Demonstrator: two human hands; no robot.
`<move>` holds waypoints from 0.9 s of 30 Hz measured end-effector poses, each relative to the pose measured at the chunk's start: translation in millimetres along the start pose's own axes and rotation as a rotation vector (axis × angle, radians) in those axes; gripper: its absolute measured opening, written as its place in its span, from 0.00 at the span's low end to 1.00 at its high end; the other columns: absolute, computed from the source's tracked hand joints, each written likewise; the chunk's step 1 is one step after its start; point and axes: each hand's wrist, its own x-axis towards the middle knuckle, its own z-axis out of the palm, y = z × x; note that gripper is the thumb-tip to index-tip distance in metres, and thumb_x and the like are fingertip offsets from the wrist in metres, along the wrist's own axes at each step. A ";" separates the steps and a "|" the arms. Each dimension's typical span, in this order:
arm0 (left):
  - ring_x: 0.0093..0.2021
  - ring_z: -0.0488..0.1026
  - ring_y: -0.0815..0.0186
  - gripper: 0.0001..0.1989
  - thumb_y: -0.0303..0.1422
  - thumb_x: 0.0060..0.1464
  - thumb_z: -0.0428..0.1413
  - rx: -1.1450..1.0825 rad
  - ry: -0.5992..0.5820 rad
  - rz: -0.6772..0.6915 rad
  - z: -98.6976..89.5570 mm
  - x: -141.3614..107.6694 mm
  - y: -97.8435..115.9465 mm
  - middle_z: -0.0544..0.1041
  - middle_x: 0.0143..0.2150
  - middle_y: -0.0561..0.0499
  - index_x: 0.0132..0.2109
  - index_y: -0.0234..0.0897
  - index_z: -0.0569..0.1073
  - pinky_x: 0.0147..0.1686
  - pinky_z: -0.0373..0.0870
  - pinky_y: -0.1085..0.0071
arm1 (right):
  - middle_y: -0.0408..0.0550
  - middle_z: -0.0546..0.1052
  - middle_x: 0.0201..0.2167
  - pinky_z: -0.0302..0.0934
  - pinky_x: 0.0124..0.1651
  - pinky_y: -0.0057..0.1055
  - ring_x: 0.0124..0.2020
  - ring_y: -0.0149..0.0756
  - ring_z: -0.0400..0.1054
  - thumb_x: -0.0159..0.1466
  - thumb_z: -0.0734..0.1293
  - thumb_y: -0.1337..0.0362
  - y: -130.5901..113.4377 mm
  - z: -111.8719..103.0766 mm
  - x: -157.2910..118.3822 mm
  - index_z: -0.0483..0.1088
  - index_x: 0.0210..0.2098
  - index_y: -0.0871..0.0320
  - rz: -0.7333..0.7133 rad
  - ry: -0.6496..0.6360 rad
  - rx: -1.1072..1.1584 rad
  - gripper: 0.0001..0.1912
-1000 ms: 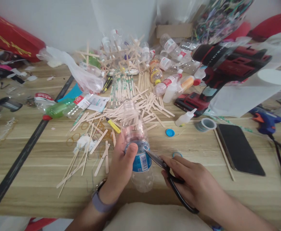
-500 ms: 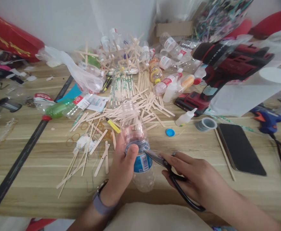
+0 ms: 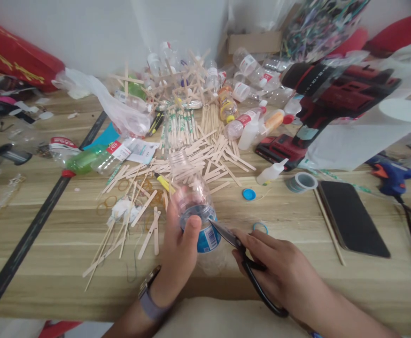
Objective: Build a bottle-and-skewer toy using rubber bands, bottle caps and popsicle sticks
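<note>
Bottle (image 3: 200, 206) gripped in left hand (image 3: 179, 251), scissors (image 3: 228, 234) gripped in right hand (image 3: 279, 267); steady both, keeping left thumb (image 3: 192, 226) clear of scissors just right of left grip.

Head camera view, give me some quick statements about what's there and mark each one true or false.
1. The left hand holds a clear plastic bottle. True.
2. The right hand holds a screwdriver. False: the right hand holds scissors.
3. The scissors' tip is at the bottle's side. True.
4. The phone lies left of the bottle. False: the phone lies to its right.
5. A blue cap lies on the table. True.
</note>
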 end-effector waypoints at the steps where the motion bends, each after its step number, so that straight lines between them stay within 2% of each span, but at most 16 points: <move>1: 0.66 0.61 0.49 0.29 0.49 0.60 0.52 0.007 0.006 0.003 -0.1 -0.2 -0.1 0.64 0.67 0.41 0.64 0.42 0.61 0.63 0.59 0.51 | 0.44 0.74 0.27 0.62 0.24 0.27 0.22 0.33 0.70 0.66 0.57 0.71 -0.3 0.6 0.0 0.66 0.52 0.59 0.003 -0.003 0.007 0.16; 7: 0.64 0.65 0.51 0.28 0.48 0.62 0.51 -0.004 -0.029 -0.009 -1.1 -0.1 -0.5 0.68 0.64 0.43 0.64 0.42 0.62 0.63 0.59 0.53 | 0.46 0.75 0.27 0.62 0.24 0.26 0.22 0.33 0.70 0.66 0.56 0.71 1.6 0.6 -1.4 0.66 0.53 0.59 -0.007 0.002 -0.007 0.18; 11: 0.65 0.63 0.50 0.29 0.50 0.60 0.51 0.004 -0.009 -0.041 -0.8 -1.3 1.1 0.68 0.65 0.42 0.63 0.40 0.63 0.63 0.59 0.51 | 0.46 0.75 0.28 0.63 0.25 0.26 0.23 0.33 0.70 0.65 0.57 0.71 1.3 0.8 -2.8 0.66 0.54 0.58 0.014 -0.008 0.023 0.19; 18: 0.63 0.66 0.51 0.29 0.49 0.60 0.52 0.000 -0.015 -0.005 0.2 -1.8 3.9 0.69 0.63 0.43 0.63 0.41 0.62 0.63 0.59 0.53 | 0.42 0.71 0.24 0.59 0.23 0.24 0.20 0.30 0.66 0.68 0.60 0.66 -3.8 -3.2 2.0 0.69 0.48 0.58 0.050 -0.008 0.107 0.12; 23: 0.60 0.69 0.52 0.26 0.47 0.63 0.51 -0.047 -0.107 -0.044 -2.8 0.7 3.0 0.72 0.60 0.45 0.63 0.44 0.62 0.60 0.63 0.54 | 0.40 0.68 0.23 0.56 0.22 0.24 0.18 0.29 0.63 0.67 0.62 0.66 -3.0 -5.1 2.9 0.69 0.49 0.59 0.006 0.031 0.084 0.12; 27: 0.61 0.68 0.52 0.26 0.46 0.62 0.51 -0.030 -0.089 -0.053 -3.6 -0.8 4.4 0.71 0.61 0.45 0.63 0.44 0.62 0.61 0.61 0.54 | 0.40 0.69 0.23 0.57 0.22 0.24 0.19 0.29 0.64 0.67 0.62 0.64 -5.0 -4.8 3.4 0.70 0.46 0.58 0.052 0.010 0.129 0.09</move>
